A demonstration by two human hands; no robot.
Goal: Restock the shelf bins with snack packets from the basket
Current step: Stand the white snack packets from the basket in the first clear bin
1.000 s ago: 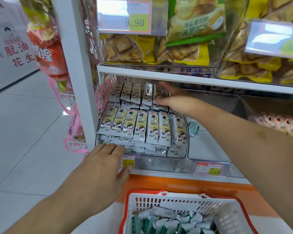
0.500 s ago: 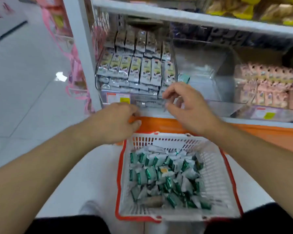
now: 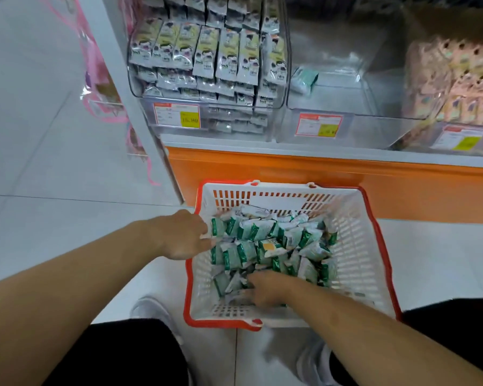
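Note:
A white basket (image 3: pixel 357 246) with a red rim stands on the floor below the shelf, holding several green-and-white snack packets (image 3: pixel 251 246). My left hand (image 3: pixel 184 235) reaches over the basket's left rim, its fingers stretched onto the packets at that side. My right hand (image 3: pixel 265 288) is down among the packets at the basket's near side, with its fingertips buried, so its grip is hidden. Above, the clear middle bin (image 3: pixel 340 87) holds one green packet (image 3: pixel 304 79).
The left bin (image 3: pixel 212 51) is packed with silver-and-yellow packets. The right bin (image 3: pixel 455 79) holds pink packets. An orange shelf base (image 3: pixel 318 174) runs behind the basket. A white upright post (image 3: pixel 129 93) and pink hanging goods stand at the left. My shoes flank the basket's near edge.
Both hands have dropped from the shelf bins into the basket. The view has tilted down from the shelf to the floor.

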